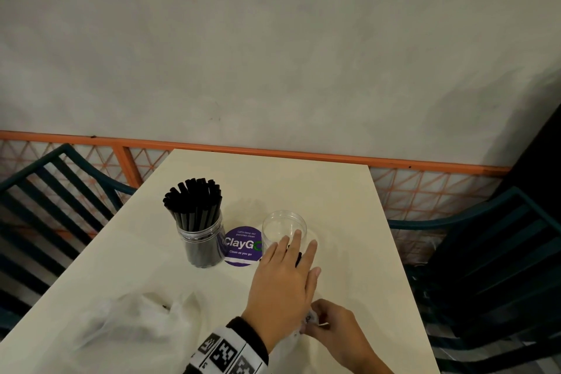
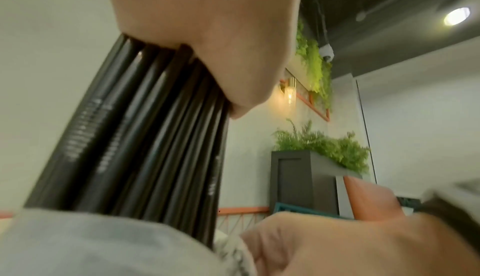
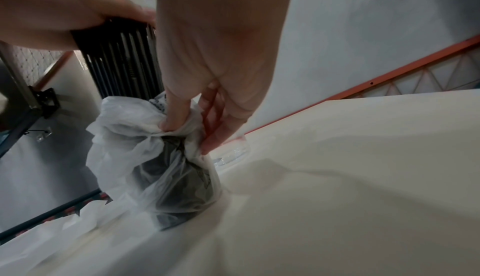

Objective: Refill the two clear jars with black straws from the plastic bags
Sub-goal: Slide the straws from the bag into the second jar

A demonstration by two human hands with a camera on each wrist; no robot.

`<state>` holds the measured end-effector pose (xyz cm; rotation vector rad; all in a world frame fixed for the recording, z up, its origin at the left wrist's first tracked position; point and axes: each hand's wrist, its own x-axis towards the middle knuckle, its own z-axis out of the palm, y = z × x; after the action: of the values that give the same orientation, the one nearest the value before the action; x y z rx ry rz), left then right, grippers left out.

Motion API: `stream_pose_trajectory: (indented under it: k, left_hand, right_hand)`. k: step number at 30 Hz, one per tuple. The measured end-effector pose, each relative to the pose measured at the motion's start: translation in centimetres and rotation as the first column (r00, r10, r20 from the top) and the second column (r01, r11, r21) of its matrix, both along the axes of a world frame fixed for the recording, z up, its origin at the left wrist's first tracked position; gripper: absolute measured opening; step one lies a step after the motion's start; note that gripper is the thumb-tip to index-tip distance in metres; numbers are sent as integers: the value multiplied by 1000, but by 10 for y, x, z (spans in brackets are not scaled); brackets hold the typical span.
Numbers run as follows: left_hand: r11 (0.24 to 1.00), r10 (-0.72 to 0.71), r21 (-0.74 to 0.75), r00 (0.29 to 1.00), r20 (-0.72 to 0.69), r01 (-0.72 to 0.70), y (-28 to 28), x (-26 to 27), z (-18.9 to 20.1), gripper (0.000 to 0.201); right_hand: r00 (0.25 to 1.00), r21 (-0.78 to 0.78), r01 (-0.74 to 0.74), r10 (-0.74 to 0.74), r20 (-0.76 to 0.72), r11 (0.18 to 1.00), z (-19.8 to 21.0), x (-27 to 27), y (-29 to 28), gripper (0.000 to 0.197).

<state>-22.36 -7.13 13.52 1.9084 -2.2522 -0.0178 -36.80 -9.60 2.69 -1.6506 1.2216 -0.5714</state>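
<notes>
We list: black straws [image 1: 194,206]; clear jars [image 1: 283,229]; cream table [image 1: 349,197]; purple round sticker [image 1: 243,247], white lettering; translucent white bag [image 3: 155,157]; orange lattice railing [image 1: 273,152]; teal chairs [image 1: 485,252]; black-and-white checked wristband [image 1: 226,354].

Two clear jars stand on the table [image 1: 334,191]: one full jar [image 1: 202,241], one empty jar [image 1: 283,229]. Two plastic bags: a bag of straws [image 3: 166,169], an emptied bag [image 1: 136,322]. Two hands, two teal chairs, one purple sticker [image 1: 242,247].
</notes>
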Motion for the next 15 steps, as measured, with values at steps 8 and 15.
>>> stream_pose_trajectory:
  k: [8, 15]
  left_hand:
    - [991, -105, -93, 992, -70, 99, -5, 8, 0, 37]
    - [976, 168, -123, 981, -96, -179, 14, 14, 0, 48]
  right_hand:
    - [982, 223, -76, 34, 188, 972, -2, -9, 1, 59]
    - [979, 279, -52, -7, 204, 959, -1, -2, 4, 49]
